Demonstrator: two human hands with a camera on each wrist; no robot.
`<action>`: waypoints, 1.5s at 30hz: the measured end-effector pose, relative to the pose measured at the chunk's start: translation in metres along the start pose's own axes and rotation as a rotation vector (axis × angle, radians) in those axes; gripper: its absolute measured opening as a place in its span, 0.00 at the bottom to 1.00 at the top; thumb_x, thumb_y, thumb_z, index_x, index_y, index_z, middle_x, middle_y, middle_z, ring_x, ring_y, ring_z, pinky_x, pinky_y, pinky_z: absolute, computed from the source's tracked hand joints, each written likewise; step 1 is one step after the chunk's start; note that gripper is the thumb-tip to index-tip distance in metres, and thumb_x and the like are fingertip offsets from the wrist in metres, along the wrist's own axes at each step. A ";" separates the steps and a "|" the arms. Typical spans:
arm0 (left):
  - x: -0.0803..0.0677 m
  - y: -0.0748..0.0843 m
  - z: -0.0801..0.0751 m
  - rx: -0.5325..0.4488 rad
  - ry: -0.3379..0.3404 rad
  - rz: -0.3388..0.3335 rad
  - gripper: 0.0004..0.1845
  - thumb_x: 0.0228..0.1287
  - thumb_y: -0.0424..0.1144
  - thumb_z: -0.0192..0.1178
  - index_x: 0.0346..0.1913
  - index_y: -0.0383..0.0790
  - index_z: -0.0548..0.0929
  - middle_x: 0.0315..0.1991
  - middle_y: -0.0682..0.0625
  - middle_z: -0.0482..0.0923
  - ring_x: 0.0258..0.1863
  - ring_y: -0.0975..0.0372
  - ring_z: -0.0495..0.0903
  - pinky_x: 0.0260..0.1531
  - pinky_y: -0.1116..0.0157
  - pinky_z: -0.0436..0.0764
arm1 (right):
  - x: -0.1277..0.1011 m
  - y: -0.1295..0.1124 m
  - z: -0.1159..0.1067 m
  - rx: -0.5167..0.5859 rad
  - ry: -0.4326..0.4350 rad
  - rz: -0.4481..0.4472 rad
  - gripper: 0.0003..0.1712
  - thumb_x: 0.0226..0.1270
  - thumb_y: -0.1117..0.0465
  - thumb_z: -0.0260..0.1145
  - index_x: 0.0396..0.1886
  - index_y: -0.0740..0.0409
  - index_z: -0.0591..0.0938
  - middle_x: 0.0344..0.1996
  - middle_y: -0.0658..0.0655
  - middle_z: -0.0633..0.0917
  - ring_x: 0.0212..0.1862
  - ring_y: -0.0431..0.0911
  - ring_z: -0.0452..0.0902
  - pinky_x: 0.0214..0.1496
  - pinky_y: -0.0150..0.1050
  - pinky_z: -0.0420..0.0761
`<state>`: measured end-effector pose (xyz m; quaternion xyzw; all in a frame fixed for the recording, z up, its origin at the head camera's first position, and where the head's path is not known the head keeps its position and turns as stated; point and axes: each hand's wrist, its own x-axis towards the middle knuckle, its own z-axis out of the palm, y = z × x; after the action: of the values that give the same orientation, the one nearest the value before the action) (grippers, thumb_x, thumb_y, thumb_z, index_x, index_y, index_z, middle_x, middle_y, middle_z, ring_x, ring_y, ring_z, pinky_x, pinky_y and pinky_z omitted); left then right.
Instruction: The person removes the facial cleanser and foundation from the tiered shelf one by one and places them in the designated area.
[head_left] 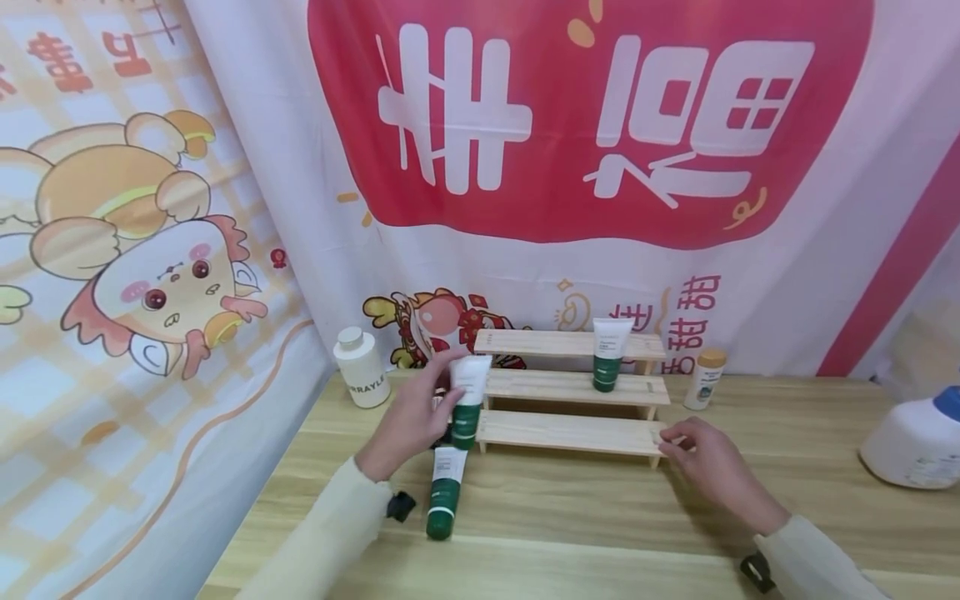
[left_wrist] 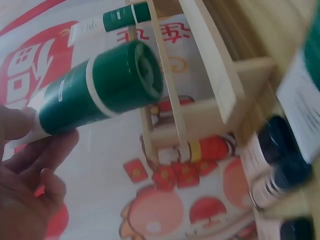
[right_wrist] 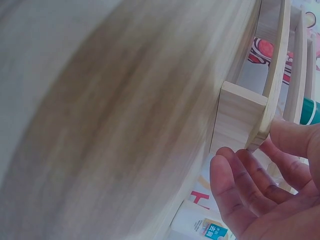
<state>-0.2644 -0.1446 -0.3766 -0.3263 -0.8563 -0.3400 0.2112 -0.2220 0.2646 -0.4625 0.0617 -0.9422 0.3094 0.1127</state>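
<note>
My left hand (head_left: 415,414) pinches a green-and-white squeeze tube (head_left: 467,408) by its white end, green cap downward. It is lifted beside the left end of a three-tier wooden display rack (head_left: 570,432). In the left wrist view the same tube (left_wrist: 100,90) lies across the fingers, cap toward the rack. A matching tube (head_left: 611,358) stands cap down on the middle tier, toward the right. Another such tube (head_left: 444,493) lies on the table below my left hand. My right hand (head_left: 712,467) holds the right end of the lowest tier between thumb and fingers.
A white bottle (head_left: 362,371) stands left of the rack, and a small bottle with an orange-tan cap (head_left: 705,379) stands right of it. Farther right is a large white jug with a blue cap (head_left: 917,442). Several dark-capped small bottles (left_wrist: 280,182) show near the rack's left end.
</note>
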 end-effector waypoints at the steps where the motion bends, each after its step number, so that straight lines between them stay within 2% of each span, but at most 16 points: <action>1: -0.006 -0.003 -0.006 -0.008 -0.023 -0.026 0.31 0.62 0.31 0.62 0.65 0.50 0.63 0.36 0.54 0.77 0.33 0.66 0.76 0.32 0.67 0.79 | 0.000 0.000 0.000 0.003 -0.002 0.001 0.07 0.58 0.67 0.68 0.36 0.62 0.82 0.33 0.54 0.81 0.35 0.48 0.78 0.33 0.41 0.80; 5: -0.032 -0.016 -0.026 0.007 -0.107 -0.171 0.30 0.61 0.29 0.62 0.63 0.44 0.62 0.32 0.54 0.76 0.32 0.66 0.76 0.31 0.67 0.79 | 0.001 -0.001 -0.001 0.008 -0.013 0.007 0.07 0.58 0.67 0.68 0.37 0.62 0.82 0.34 0.54 0.81 0.36 0.49 0.78 0.33 0.41 0.80; 9: -0.055 -0.031 -0.033 0.039 -0.216 -0.361 0.28 0.61 0.28 0.62 0.62 0.37 0.63 0.29 0.53 0.75 0.28 0.64 0.75 0.31 0.67 0.78 | 0.000 -0.003 -0.003 0.003 -0.017 0.012 0.07 0.59 0.67 0.68 0.37 0.62 0.82 0.34 0.55 0.81 0.36 0.49 0.78 0.34 0.42 0.80; 13: -0.073 -0.045 -0.027 0.067 -0.332 -0.511 0.28 0.62 0.30 0.61 0.63 0.32 0.63 0.26 0.53 0.74 0.24 0.64 0.73 0.26 0.66 0.77 | 0.000 -0.004 -0.004 0.001 -0.011 0.003 0.06 0.59 0.67 0.68 0.37 0.62 0.82 0.34 0.55 0.81 0.36 0.49 0.78 0.33 0.42 0.80; 16: -0.082 -0.053 -0.019 0.073 -0.391 -0.572 0.27 0.63 0.31 0.61 0.62 0.29 0.64 0.25 0.52 0.73 0.23 0.63 0.73 0.24 0.65 0.75 | 0.000 -0.003 -0.003 0.001 -0.008 -0.001 0.06 0.59 0.67 0.68 0.37 0.62 0.82 0.34 0.55 0.81 0.36 0.49 0.78 0.33 0.42 0.80; 19: -0.086 -0.058 -0.012 0.078 -0.418 -0.630 0.27 0.64 0.32 0.60 0.62 0.28 0.64 0.27 0.50 0.73 0.24 0.62 0.73 0.24 0.64 0.75 | -0.001 -0.002 -0.002 0.007 -0.011 -0.006 0.07 0.59 0.66 0.68 0.37 0.63 0.82 0.34 0.55 0.81 0.36 0.49 0.78 0.33 0.41 0.79; 25: -0.084 -0.062 -0.006 0.099 -0.413 -0.700 0.25 0.63 0.34 0.61 0.59 0.29 0.67 0.28 0.48 0.74 0.24 0.60 0.74 0.23 0.63 0.76 | -0.001 -0.001 -0.002 0.007 -0.006 -0.004 0.07 0.59 0.66 0.68 0.37 0.62 0.83 0.34 0.55 0.81 0.36 0.50 0.78 0.33 0.42 0.79; 30: -0.081 -0.057 -0.007 0.220 -0.444 -0.747 0.20 0.60 0.43 0.65 0.50 0.33 0.77 0.28 0.48 0.74 0.24 0.59 0.72 0.23 0.62 0.74 | -0.001 0.000 -0.002 0.009 -0.006 -0.006 0.07 0.59 0.66 0.68 0.37 0.62 0.83 0.34 0.55 0.81 0.36 0.50 0.78 0.34 0.44 0.80; 33: -0.080 -0.052 -0.007 0.272 -0.463 -0.751 0.20 0.57 0.47 0.67 0.44 0.34 0.80 0.27 0.49 0.74 0.24 0.59 0.72 0.24 0.62 0.72 | 0.000 0.001 -0.002 0.008 -0.004 -0.011 0.07 0.59 0.65 0.68 0.37 0.62 0.83 0.34 0.55 0.81 0.36 0.50 0.78 0.35 0.44 0.80; 39: -0.077 -0.047 -0.003 0.296 -0.462 -0.763 0.17 0.56 0.49 0.67 0.35 0.36 0.79 0.22 0.49 0.71 0.22 0.59 0.70 0.21 0.64 0.70 | 0.000 0.002 -0.001 0.006 0.003 -0.021 0.07 0.59 0.66 0.68 0.37 0.62 0.83 0.34 0.55 0.81 0.36 0.50 0.79 0.35 0.45 0.80; 45: -0.075 -0.048 0.000 0.293 -0.454 -0.790 0.18 0.56 0.49 0.67 0.32 0.36 0.80 0.22 0.49 0.72 0.21 0.59 0.72 0.21 0.64 0.71 | -0.001 0.001 -0.002 0.010 0.001 -0.014 0.07 0.59 0.66 0.68 0.37 0.62 0.83 0.34 0.55 0.81 0.36 0.50 0.78 0.34 0.43 0.80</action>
<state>-0.2460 -0.2027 -0.4416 -0.0086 -0.9782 -0.1900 -0.0829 -0.2215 0.2666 -0.4623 0.0686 -0.9402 0.3132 0.1152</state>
